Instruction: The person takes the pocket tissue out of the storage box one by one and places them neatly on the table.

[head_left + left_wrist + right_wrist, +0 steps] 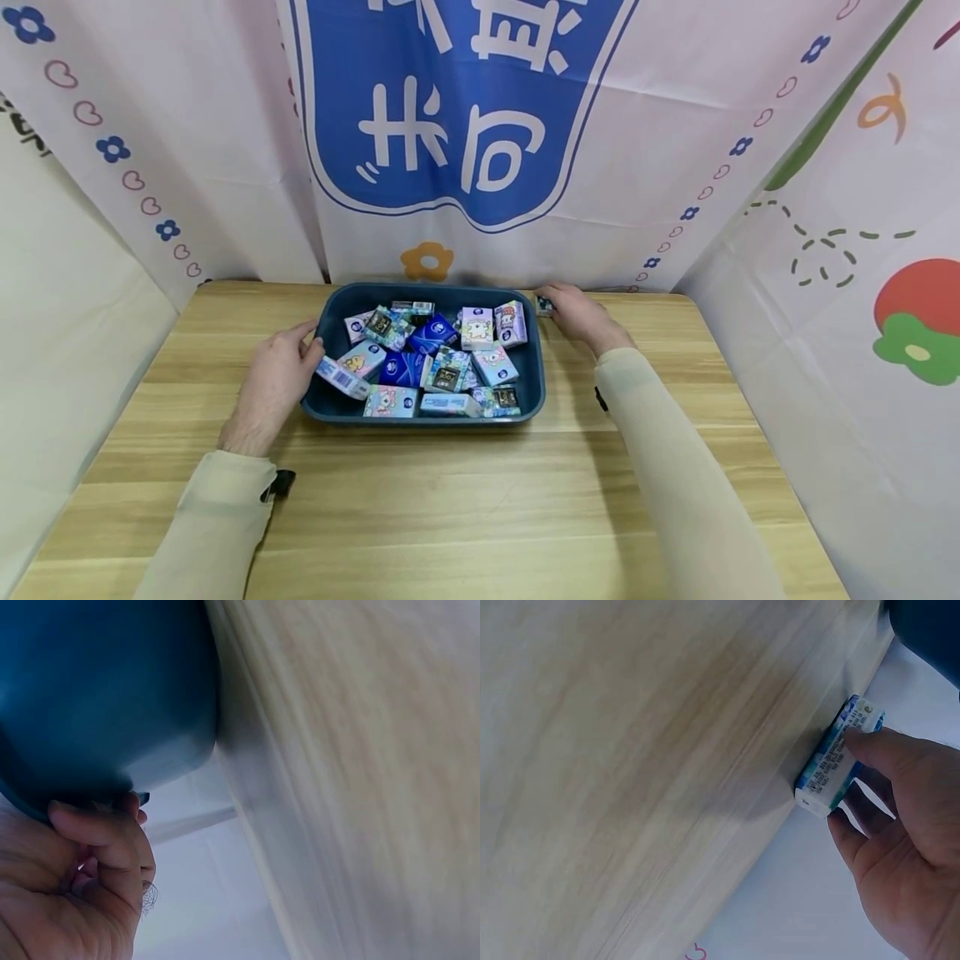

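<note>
A dark blue bin (422,422) full of small tissue packs stands at the table's back. At its left end my left hand (279,375) grips the rim; the left wrist view shows that hand (90,862) with thumb and fingers on the bin's edge (150,697). A pale blue pack (342,378) leans on the rim by the left thumb. Just beyond the bin's right end, my right hand (581,315) pinches a small pack (544,307). In the right wrist view the hand (907,817) holds this blue-green and white pack (838,757) between thumb and fingers, close to the table surface.
The wooden table (450,508) extends in front of the bin and to both sides. Directly behind the table's back edge hangs a printed cloth (660,150), with pale cloth walls at left and right.
</note>
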Available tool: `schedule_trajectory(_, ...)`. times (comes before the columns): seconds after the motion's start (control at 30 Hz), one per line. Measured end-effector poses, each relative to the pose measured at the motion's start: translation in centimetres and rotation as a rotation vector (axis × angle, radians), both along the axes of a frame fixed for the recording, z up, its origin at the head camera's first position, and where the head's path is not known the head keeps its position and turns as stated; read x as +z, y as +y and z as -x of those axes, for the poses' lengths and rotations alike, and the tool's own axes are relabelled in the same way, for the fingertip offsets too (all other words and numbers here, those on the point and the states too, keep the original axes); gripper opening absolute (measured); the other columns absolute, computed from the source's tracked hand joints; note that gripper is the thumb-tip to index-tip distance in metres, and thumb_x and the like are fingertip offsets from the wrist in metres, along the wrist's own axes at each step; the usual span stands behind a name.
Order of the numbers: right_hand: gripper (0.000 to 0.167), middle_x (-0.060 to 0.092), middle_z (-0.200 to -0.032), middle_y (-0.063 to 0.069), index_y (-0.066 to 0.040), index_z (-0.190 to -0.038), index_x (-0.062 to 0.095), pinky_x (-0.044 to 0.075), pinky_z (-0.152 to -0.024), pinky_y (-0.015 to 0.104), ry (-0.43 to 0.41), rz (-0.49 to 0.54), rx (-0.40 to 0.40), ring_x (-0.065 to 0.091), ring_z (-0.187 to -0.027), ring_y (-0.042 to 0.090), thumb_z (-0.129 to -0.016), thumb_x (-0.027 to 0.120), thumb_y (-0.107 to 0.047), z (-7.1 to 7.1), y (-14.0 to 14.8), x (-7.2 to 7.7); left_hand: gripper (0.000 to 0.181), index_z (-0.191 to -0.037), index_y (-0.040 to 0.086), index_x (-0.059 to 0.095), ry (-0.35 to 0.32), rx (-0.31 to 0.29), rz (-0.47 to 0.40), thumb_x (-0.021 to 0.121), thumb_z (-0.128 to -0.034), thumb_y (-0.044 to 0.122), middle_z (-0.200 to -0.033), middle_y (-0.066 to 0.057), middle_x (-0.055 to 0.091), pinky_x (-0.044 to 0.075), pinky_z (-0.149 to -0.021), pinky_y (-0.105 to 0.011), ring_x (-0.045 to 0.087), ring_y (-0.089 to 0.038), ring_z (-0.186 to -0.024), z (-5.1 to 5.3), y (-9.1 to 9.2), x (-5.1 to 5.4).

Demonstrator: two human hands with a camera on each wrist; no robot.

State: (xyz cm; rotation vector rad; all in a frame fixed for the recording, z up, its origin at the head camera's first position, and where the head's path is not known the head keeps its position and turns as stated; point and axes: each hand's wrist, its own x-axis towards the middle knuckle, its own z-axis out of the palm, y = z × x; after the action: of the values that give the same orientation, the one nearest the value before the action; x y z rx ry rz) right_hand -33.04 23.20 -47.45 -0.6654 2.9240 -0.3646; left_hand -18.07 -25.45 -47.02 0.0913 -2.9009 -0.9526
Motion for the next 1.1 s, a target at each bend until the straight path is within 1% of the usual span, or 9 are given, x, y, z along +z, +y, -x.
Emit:
schedule_trajectory(0.2, 0.057, 0.054, -0.181, 0.020, -0.005, -0.174, 0.054, 0.038, -0.146, 0.061, -0.020, 0.034, -0.025, 0.049, -0.172, 0.044, -0.117, 0.063, 0.000, -0.3, 0.0, 0.3, 0.052, -0.166, -0.010, 0.057, -0.030, 0.014, -0.002, 0.058, -0.1214, 0.017, -0.105, -0.025, 0.073, 0.051, -0.051, -0.029, 0.067, -0.025, -0.074, 0.3, -0.9, 0.1)
schedule_trajectory(0.37, 0.059, 0.053, -0.181, 0.020, -0.005, -0.174, 0.053, 0.038, -0.146, 0.061, -0.009, 0.097, -0.064, 0.048, -0.172, 0.045, -0.117, 0.067, -0.007, -1.6, -0.4, 1.2, 0.053, -0.167, -0.010, 0.056, -0.040, 0.024, 0.016, 0.057, -0.1224, 0.019, -0.110, -0.027, 0.073, 0.051, -0.054, -0.029, 0.068, -0.028, -0.080, 0.3, -2.2, 0.2)
schedule_trajectory(0.53, 0.058, 0.056, -0.179, 0.019, -0.006, -0.173, 0.053, 0.042, -0.144, 0.060, 0.021, 0.175, -0.095, 0.052, -0.170, 0.042, -0.119, 0.070, -0.018, -3.6, -1.9, 2.4, 0.053, -0.167, -0.010, 0.056, -0.025, 0.023, 0.032, 0.058, -0.1223, 0.019, -0.111, -0.029, 0.074, 0.049, -0.052, -0.029, 0.068, -0.029, -0.079, 0.2, -2.8, 0.1)
schedule_trajectory(0.67, 0.059, 0.056, -0.179, 0.019, -0.007, -0.174, 0.052, 0.042, -0.144, 0.059, 0.021, 0.243, -0.108, 0.052, -0.170, 0.041, -0.119, 0.069, -0.020, -5.5, -3.4, 3.1, 0.053, -0.166, -0.010, 0.056, -0.020, 0.025, 0.037, 0.058, -0.1224, 0.019, -0.111, -0.030, 0.074, 0.049, -0.051, -0.029, 0.068, -0.028, -0.078, 0.1, -2.8, 0.1)
schedule_trajectory(0.77, 0.060, 0.056, -0.180, 0.017, -0.009, -0.175, 0.052, 0.048, -0.140, 0.059, 0.014, 0.288, -0.107, 0.057, -0.165, 0.040, -0.119, 0.070, -0.020, -6.9, -4.5, 3.5, 0.053, -0.166, -0.010, 0.056, -0.025, 0.028, 0.040, 0.058, -0.1227, 0.019, -0.111, -0.030, 0.074, 0.049, -0.051, -0.029, 0.068, -0.029, -0.079, 0.1, -2.7, 0.2)
schedule_trajectory(0.83, 0.060, 0.056, -0.180, 0.016, -0.009, -0.175, 0.052, 0.050, -0.139, 0.059, 0.015, 0.309, -0.100, 0.058, -0.165, 0.039, -0.120, 0.070, -0.022, -7.7, -5.2, 3.8, 0.053, -0.167, -0.010, 0.055, -0.030, 0.030, 0.042, 0.058, -0.1228, 0.019, -0.111, -0.030, 0.074, 0.050, -0.051, -0.029, 0.068, -0.029, -0.079, 0.1, -2.6, 0.2)
schedule_trajectory(0.9, 0.060, 0.056, -0.180, 0.015, -0.009, -0.175, 0.052, 0.050, -0.139, 0.058, 0.022, 0.315, -0.090, 0.058, -0.165, 0.038, -0.120, 0.071, -0.023, -8.5, -5.7, 4.0, 0.053, -0.167, -0.010, 0.055, -0.032, 0.030, 0.043, 0.058, -0.1229, 0.019, -0.110, -0.030, 0.074, 0.050, -0.051, -0.030, 0.068, -0.028, -0.077, 0.1, -2.6, 0.2)
schedule_trajectory(1.0, 0.059, 0.056, -0.181, 0.015, -0.009, -0.174, 0.053, 0.045, -0.143, 0.057, 0.034, 0.305, -0.065, 0.053, -0.170, 0.037, -0.120, 0.071, -0.023, -9.4, -6.4, 4.3, 0.053, -0.167, -0.010, 0.055, -0.030, 0.028, 0.043, 0.058, -0.1228, 0.019, -0.109, -0.029, 0.074, 0.050, -0.051, -0.030, 0.068, -0.027, -0.076, 0.2, -2.5, 0.1)
schedule_trajectory(1.1, 0.060, 0.056, -0.180, 0.016, -0.009, -0.174, 0.054, 0.045, -0.143, 0.058, 0.033, 0.299, -0.049, 0.053, -0.171, 0.038, -0.119, 0.072, -0.023, -10.3, -7.0, 4.6, 0.053, -0.166, -0.011, 0.056, -0.020, 0.026, 0.041, 0.057, -0.1225, 0.019, -0.109, -0.029, 0.074, 0.050, -0.051, -0.029, 0.068, -0.028, -0.077, 0.2, -2.5, 0.1)
